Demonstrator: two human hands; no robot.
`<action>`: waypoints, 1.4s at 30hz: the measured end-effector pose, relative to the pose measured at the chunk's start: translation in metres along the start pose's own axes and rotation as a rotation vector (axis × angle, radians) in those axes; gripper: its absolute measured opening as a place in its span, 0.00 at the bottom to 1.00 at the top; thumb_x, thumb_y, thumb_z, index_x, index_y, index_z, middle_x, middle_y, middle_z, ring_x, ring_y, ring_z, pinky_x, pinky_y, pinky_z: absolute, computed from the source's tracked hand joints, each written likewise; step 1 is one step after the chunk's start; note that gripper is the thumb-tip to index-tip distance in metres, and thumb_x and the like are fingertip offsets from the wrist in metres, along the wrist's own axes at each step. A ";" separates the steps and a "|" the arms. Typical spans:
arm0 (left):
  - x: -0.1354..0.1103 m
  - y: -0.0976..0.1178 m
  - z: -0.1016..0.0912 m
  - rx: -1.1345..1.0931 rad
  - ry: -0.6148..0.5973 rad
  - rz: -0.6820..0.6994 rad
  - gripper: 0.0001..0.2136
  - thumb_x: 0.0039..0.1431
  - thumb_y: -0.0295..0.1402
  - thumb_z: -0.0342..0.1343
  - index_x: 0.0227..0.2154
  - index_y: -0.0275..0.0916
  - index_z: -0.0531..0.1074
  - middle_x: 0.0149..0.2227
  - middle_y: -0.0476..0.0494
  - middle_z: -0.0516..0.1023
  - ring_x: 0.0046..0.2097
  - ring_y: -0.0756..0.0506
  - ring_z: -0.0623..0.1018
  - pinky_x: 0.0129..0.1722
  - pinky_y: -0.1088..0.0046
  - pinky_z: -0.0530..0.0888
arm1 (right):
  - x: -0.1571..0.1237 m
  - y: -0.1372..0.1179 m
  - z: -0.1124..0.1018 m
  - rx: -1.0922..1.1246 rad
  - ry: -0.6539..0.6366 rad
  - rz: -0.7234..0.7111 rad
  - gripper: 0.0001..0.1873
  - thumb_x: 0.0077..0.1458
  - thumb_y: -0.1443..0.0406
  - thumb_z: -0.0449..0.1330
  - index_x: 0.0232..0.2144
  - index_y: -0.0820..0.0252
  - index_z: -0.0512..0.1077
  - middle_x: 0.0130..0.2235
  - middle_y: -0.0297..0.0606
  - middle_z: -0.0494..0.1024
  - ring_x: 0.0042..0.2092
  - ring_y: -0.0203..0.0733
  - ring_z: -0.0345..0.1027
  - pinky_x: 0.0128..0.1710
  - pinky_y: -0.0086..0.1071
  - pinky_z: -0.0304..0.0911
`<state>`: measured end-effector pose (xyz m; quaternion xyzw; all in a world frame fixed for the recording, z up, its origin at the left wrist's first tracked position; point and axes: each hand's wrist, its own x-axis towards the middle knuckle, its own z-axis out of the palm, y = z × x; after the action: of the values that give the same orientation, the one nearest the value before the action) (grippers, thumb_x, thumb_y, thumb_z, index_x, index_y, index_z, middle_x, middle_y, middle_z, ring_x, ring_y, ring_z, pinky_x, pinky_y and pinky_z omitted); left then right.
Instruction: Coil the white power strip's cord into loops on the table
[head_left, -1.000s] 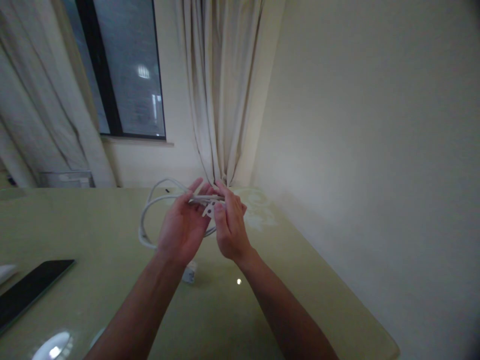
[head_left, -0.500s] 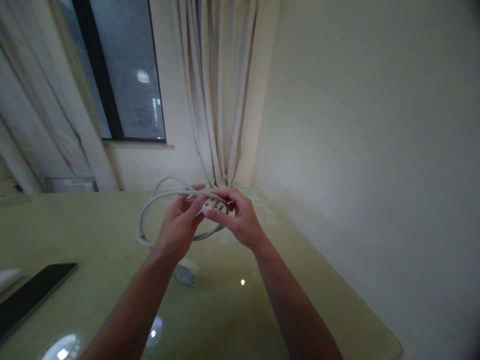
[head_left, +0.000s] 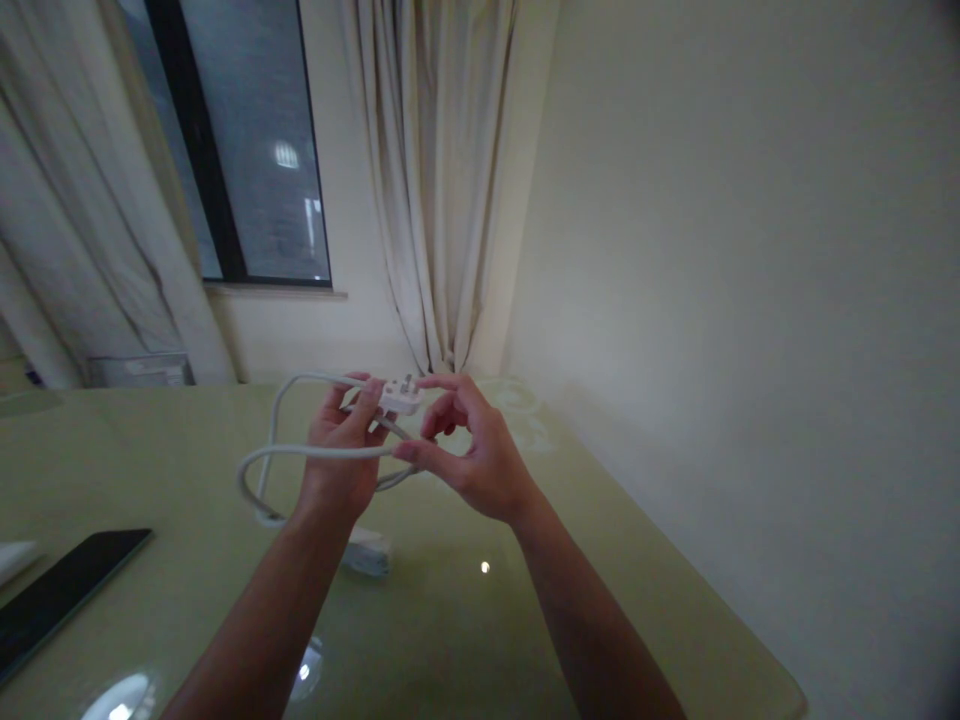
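A white power cable (head_left: 277, 453) hangs in loops above a glossy green table (head_left: 450, 620). Its white plug (head_left: 400, 398) points to the right with its metal pins showing. My left hand (head_left: 341, 450) grips the cable just behind the plug, fingers curled round it. My right hand (head_left: 469, 450) pinches a strand of the cable between thumb and forefinger just below the plug. A white block (head_left: 365, 553) at the cable's other end lies on the table under my left wrist.
A dark flat device (head_left: 64, 590) lies at the table's left edge, with something white beside it. Pale curtains (head_left: 435, 180) and a dark window (head_left: 240, 140) stand behind the table. A bare wall (head_left: 750, 300) runs along the right side.
The plug has turned out from between my hands and now sits atop my left fingers. The cable loop has dropped lower and swung left. My right hand has shifted to a strand below.
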<state>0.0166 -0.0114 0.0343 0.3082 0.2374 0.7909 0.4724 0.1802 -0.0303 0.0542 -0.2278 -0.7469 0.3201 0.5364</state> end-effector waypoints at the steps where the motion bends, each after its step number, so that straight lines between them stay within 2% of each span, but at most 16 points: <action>1: 0.001 -0.001 -0.001 0.014 0.015 -0.003 0.21 0.43 0.35 0.79 0.37 0.40 0.76 0.32 0.51 0.81 0.28 0.53 0.77 0.29 0.80 0.74 | 0.000 0.002 0.002 0.026 0.010 0.050 0.32 0.54 0.56 0.75 0.58 0.49 0.71 0.37 0.29 0.75 0.34 0.36 0.72 0.37 0.32 0.70; 4: 0.000 -0.002 -0.001 0.069 0.021 -0.014 0.23 0.40 0.37 0.81 0.38 0.41 0.76 0.33 0.52 0.80 0.29 0.53 0.76 0.29 0.81 0.73 | 0.004 0.014 0.006 0.000 0.120 0.176 0.38 0.50 0.51 0.76 0.59 0.51 0.69 0.44 0.33 0.75 0.29 0.32 0.71 0.28 0.29 0.69; 6: -0.003 -0.002 0.002 0.129 -0.012 -0.047 0.25 0.38 0.38 0.81 0.39 0.40 0.77 0.32 0.52 0.79 0.30 0.53 0.76 0.29 0.81 0.72 | 0.007 0.022 0.005 -0.088 0.183 0.203 0.34 0.51 0.49 0.75 0.55 0.53 0.72 0.47 0.37 0.76 0.28 0.30 0.71 0.27 0.29 0.69; 10: -0.009 0.001 0.004 0.368 -0.147 -0.130 0.32 0.43 0.46 0.78 0.50 0.39 0.77 0.30 0.53 0.77 0.27 0.53 0.73 0.25 0.79 0.70 | 0.011 0.035 0.000 -0.109 0.156 0.228 0.22 0.57 0.49 0.71 0.44 0.57 0.77 0.43 0.38 0.79 0.29 0.36 0.75 0.28 0.31 0.71; 13: -0.007 0.006 -0.006 0.597 -0.278 -0.179 0.36 0.51 0.52 0.73 0.58 0.39 0.74 0.36 0.45 0.83 0.34 0.47 0.80 0.34 0.71 0.76 | 0.013 0.042 -0.007 -0.140 0.259 0.241 0.22 0.55 0.48 0.71 0.42 0.58 0.76 0.40 0.38 0.81 0.32 0.39 0.76 0.30 0.31 0.71; 15: -0.002 0.012 -0.019 0.728 -0.429 -0.244 0.36 0.55 0.53 0.70 0.62 0.40 0.72 0.46 0.37 0.85 0.42 0.42 0.83 0.42 0.65 0.79 | 0.015 0.047 -0.014 -0.150 0.394 0.238 0.23 0.54 0.47 0.71 0.40 0.59 0.75 0.39 0.38 0.81 0.34 0.40 0.75 0.32 0.31 0.71; 18: 0.007 0.026 -0.042 0.828 -0.811 -0.380 0.39 0.58 0.48 0.70 0.70 0.47 0.64 0.57 0.32 0.82 0.53 0.37 0.83 0.52 0.55 0.78 | 0.020 0.051 -0.030 -0.071 0.632 0.199 0.26 0.53 0.46 0.71 0.42 0.58 0.73 0.39 0.37 0.80 0.37 0.40 0.75 0.33 0.31 0.71; 21: 0.013 0.042 -0.057 0.803 -1.207 -0.397 0.51 0.50 0.41 0.77 0.74 0.53 0.57 0.63 0.31 0.78 0.62 0.33 0.79 0.60 0.49 0.75 | 0.025 0.050 -0.053 0.111 0.881 0.127 0.27 0.51 0.47 0.72 0.42 0.56 0.70 0.40 0.36 0.79 0.39 0.41 0.76 0.36 0.33 0.71; 23: 0.015 0.050 -0.060 0.712 -1.325 -0.350 0.53 0.46 0.46 0.79 0.74 0.54 0.58 0.64 0.31 0.77 0.65 0.30 0.76 0.63 0.46 0.72 | 0.026 0.047 -0.068 0.273 1.015 0.076 0.26 0.50 0.47 0.72 0.40 0.55 0.68 0.41 0.34 0.78 0.41 0.39 0.77 0.41 0.34 0.72; 26: 0.015 0.057 -0.056 0.547 -1.330 -0.359 0.48 0.49 0.63 0.70 0.70 0.50 0.65 0.64 0.30 0.77 0.66 0.26 0.75 0.65 0.41 0.70 | 0.023 0.039 -0.087 0.464 1.117 0.033 0.25 0.51 0.47 0.71 0.41 0.53 0.67 0.44 0.33 0.77 0.47 0.39 0.76 0.48 0.37 0.72; 28: 0.014 0.057 -0.053 0.499 -1.246 -0.372 0.42 0.53 0.69 0.61 0.64 0.47 0.73 0.60 0.30 0.81 0.62 0.26 0.79 0.63 0.41 0.72 | 0.020 0.035 -0.094 0.512 1.147 0.008 0.25 0.53 0.47 0.70 0.45 0.50 0.66 0.46 0.32 0.77 0.51 0.40 0.75 0.49 0.40 0.72; 31: 0.012 0.055 -0.050 0.627 -1.009 -0.352 0.29 0.65 0.63 0.53 0.48 0.42 0.81 0.50 0.33 0.86 0.53 0.29 0.85 0.58 0.45 0.78 | 0.018 0.030 -0.097 0.540 1.150 -0.056 0.24 0.57 0.45 0.66 0.46 0.48 0.64 0.43 0.31 0.77 0.48 0.40 0.77 0.49 0.42 0.73; 33: 0.012 0.052 -0.049 0.830 -0.917 -0.306 0.22 0.69 0.55 0.54 0.46 0.42 0.81 0.49 0.35 0.87 0.52 0.32 0.86 0.57 0.49 0.79 | 0.018 0.027 -0.095 0.527 1.149 -0.100 0.24 0.60 0.42 0.63 0.44 0.49 0.62 0.36 0.27 0.75 0.40 0.37 0.76 0.46 0.38 0.73; 35: 0.013 0.049 -0.048 1.061 -0.895 -0.166 0.19 0.69 0.48 0.55 0.51 0.42 0.81 0.52 0.36 0.86 0.53 0.34 0.85 0.58 0.51 0.79 | 0.020 0.022 -0.091 0.467 1.163 -0.163 0.23 0.62 0.41 0.60 0.42 0.49 0.61 0.29 0.23 0.70 0.32 0.35 0.71 0.39 0.33 0.71; 38: 0.020 0.039 -0.046 1.329 -0.821 0.190 0.20 0.65 0.38 0.52 0.55 0.42 0.81 0.54 0.38 0.85 0.56 0.36 0.83 0.61 0.53 0.76 | 0.021 0.015 -0.085 0.358 1.154 -0.309 0.21 0.65 0.42 0.58 0.41 0.49 0.60 0.24 0.20 0.63 0.26 0.34 0.63 0.32 0.30 0.65; 42: 0.031 0.023 -0.050 1.461 -0.700 0.496 0.24 0.58 0.28 0.47 0.51 0.40 0.84 0.53 0.38 0.86 0.56 0.36 0.82 0.59 0.56 0.76 | 0.021 0.004 -0.076 0.250 1.101 -0.417 0.21 0.66 0.43 0.58 0.41 0.49 0.60 0.22 0.19 0.60 0.23 0.33 0.58 0.29 0.29 0.61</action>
<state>-0.0441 0.0019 0.0231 0.8064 0.4543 0.3784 0.0135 0.2455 0.0044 0.0813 -0.1441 -0.3450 0.1286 0.9185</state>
